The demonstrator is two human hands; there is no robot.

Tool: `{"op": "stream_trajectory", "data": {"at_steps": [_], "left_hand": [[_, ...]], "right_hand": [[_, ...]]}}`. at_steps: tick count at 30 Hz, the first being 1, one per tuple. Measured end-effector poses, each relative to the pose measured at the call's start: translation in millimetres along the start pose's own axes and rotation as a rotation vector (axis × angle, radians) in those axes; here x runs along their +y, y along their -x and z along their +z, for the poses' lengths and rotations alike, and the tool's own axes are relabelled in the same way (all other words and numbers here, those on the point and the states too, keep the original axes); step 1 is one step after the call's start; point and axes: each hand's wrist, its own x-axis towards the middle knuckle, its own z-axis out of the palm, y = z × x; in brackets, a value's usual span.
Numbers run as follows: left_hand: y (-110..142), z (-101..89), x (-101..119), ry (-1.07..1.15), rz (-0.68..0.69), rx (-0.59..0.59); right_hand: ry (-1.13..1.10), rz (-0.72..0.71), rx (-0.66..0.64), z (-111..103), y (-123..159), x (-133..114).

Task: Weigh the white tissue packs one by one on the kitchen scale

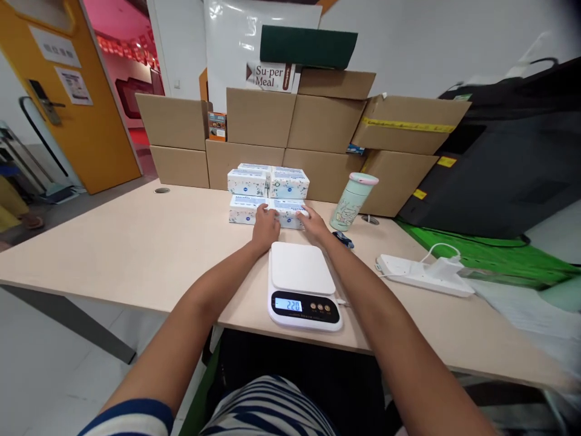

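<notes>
White tissue packs with a small floral print and blue lettering stand in a two-layer stack on the table. My left hand (267,229) and my right hand (314,223) grip the lower front-right tissue pack (289,221) from its two ends, fingers curled round it. Part of that pack is behind my fingers. Beside it sits the lower front-left tissue pack (241,215), close to my left fingers. An upper right tissue pack (289,189) rests above my hands. Between my forearms lies a white kitchen scale (302,269), its plate bare and its lit display seemingly reading 220.
A mint-green tumbler (351,203) with a pink rim stands right of the stack, a small dark object (344,239) by its base. Farther right lies a white power strip (424,275). Cardboard boxes (245,158) line the table's back edge. A yellow door (68,103) is at left.
</notes>
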Motion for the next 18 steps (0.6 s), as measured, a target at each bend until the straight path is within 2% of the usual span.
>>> {"op": "stream_trajectory", "data": {"at_steps": [4,6,10,14,18], "left_hand": [[-7,-1.9,15,0.248,-0.182,0.055],[-10,-6.5,22,0.291,-0.279,0.035],[-15,-15.6,34,0.349,-0.372,0.006],[-25,-19.8,45,0.438,-0.492,-0.05],[-33,-24.9,53,0.578,-0.622,-0.102]], "right_hand": [[0.151,0.012,-0.045,-5,17,3],[0.224,0.022,-0.066,-12,23,2],[0.27,0.022,-0.1,-22,32,0],[0.174,0.029,-0.098,-25,37,0],[-0.064,0.096,-0.121,-34,39,4]]}}
